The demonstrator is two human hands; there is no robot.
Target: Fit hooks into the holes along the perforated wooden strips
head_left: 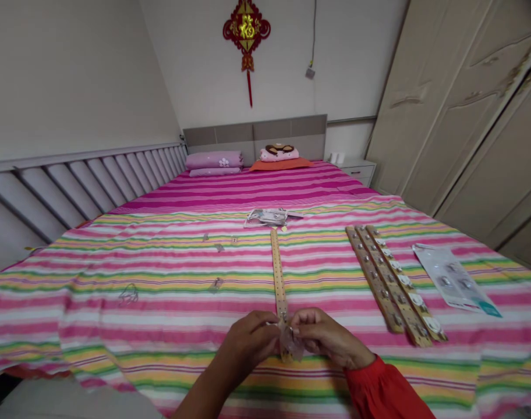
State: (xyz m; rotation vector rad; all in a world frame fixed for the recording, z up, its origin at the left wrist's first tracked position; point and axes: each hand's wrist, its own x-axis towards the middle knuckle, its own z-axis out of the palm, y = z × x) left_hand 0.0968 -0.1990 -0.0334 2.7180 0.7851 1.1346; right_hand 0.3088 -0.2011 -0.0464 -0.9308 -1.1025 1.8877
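Note:
On the striped bedspread a narrow tan strip with rows of holes [277, 267] runs away from me. Above its near end my left hand [251, 339] and my right hand [324, 334] come together, fingers pinched. Between them is a small clear plastic piece [295, 347] that looks like a clear adhesive hook. My right thumb and fingers grip its right side. My left fingertips are closed at its upper left edge, partly hiding it. A small shiny metal part [283, 317] sits on the strip just beyond my fingers.
To the right lie several brown strips set with metal hooks [385, 285] and a clear package of hooks [457, 279]. Small clear pieces [216, 284] are scattered at left, near a crumpled clear bit [128, 295]. Farther back lies a plastic packet [269, 217].

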